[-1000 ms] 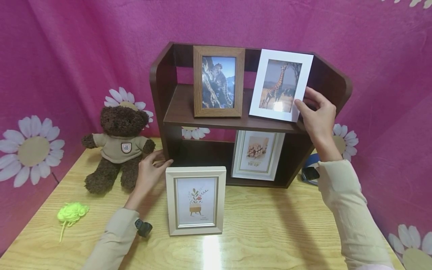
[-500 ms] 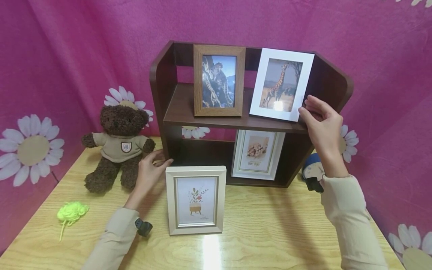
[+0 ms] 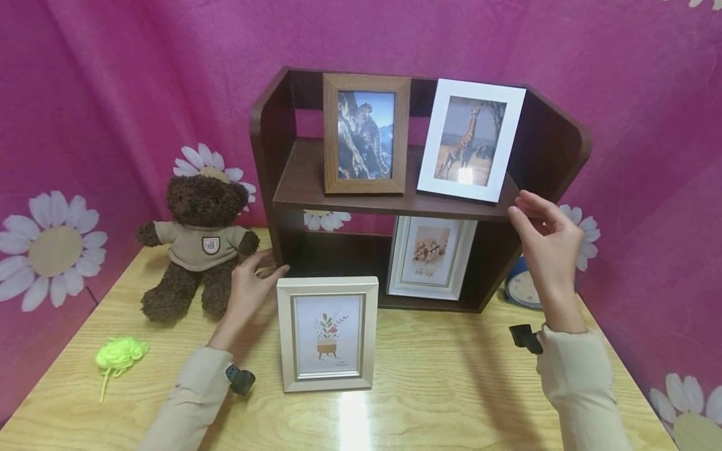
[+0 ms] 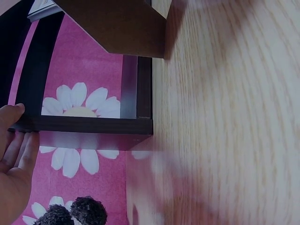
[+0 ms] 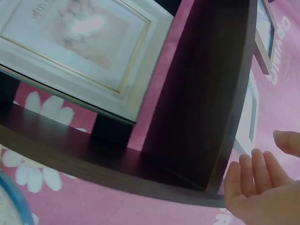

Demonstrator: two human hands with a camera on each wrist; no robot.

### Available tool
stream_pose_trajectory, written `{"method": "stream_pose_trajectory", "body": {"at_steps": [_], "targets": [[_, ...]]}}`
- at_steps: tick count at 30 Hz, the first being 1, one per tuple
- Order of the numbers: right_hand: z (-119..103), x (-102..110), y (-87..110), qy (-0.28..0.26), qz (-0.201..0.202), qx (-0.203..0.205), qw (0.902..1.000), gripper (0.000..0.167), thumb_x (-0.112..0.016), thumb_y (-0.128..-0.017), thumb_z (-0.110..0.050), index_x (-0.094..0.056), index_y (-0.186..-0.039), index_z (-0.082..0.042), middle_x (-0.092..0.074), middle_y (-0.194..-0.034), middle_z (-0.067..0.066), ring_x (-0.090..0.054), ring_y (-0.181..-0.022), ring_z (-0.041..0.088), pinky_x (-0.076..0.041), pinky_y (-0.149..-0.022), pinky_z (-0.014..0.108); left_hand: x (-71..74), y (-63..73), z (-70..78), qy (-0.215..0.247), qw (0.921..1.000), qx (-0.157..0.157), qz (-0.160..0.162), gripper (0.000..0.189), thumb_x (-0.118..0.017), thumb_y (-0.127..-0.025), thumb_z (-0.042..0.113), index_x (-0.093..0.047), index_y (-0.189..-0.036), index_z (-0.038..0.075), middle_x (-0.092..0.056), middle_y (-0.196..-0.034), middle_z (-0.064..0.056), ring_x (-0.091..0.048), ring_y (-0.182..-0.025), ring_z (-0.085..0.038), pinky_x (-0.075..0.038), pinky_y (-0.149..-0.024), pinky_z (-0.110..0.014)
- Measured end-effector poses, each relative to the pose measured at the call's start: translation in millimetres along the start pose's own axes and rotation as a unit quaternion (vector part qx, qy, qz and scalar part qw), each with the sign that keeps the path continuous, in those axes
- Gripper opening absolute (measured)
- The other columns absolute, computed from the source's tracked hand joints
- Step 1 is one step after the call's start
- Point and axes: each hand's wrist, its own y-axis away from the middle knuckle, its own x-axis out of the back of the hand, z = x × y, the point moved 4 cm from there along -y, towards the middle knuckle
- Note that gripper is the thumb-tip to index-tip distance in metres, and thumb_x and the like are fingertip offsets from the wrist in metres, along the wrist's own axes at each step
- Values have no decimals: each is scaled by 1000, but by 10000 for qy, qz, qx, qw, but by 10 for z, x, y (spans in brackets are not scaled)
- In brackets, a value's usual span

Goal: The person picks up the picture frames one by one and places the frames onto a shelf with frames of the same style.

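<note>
A dark brown two-tier shelf (image 3: pixel 338 207) stands on the table. My left hand (image 3: pixel 251 285) grips its left side panel, thumb on one face and fingers on the other, as the left wrist view shows. My right hand (image 3: pixel 547 244) holds nothing; its loosely bent fingers (image 5: pixel 255 176) are close to the shelf's right front edge. Just above it, a white giraffe photo frame (image 3: pixel 470 141) leans slightly tilted on the upper tier. Beside that stands a brown wooden photo frame (image 3: pixel 366 134) with a leopard-like cat picture. A cream-white frame (image 3: pixel 431 258) occupies the lower tier.
A champagne-coloured frame (image 3: pixel 327 335) stands on the table (image 3: pixel 429 388) in front of the shelf. On the left sit a brown teddy bear (image 3: pixel 203 244) and neon yellow yarn (image 3: pixel 121 354). A round blue-rimmed object (image 3: pixel 521 285) lies behind my right wrist.
My right hand has let go of the white giraffe frame and moved down and right to the shelf's front edge. The frame stays on the upper tier; my left hand stays put.
</note>
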Motion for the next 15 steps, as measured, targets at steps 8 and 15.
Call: {"method": "stream_pose_trajectory", "body": {"at_steps": [8,15], "targets": [[250,129,138,295,269,-167,9991,30,-70,-86,-12,-68,-115,-3,-64,-88,-23,-59,-87,-2,-48,-75,5,2,-4,-8,-41,9999,155,-35,37,-75,-79,0,-63,-114,-8,-66,-104,-26,-66,-95,-36,-58,-81,-31],[515,237,223,308,550,-207,9978,27,-71,-85,-8,-69,-111,1,-65,-82,-25,-60,-78,-6,-48,-68,6,3,-1,16,-65,9999,79,-19,36,-74,-79,0,-63,-112,-8,-66,-104,-26,-66,-95,-36,-59,-81,-36]]}}
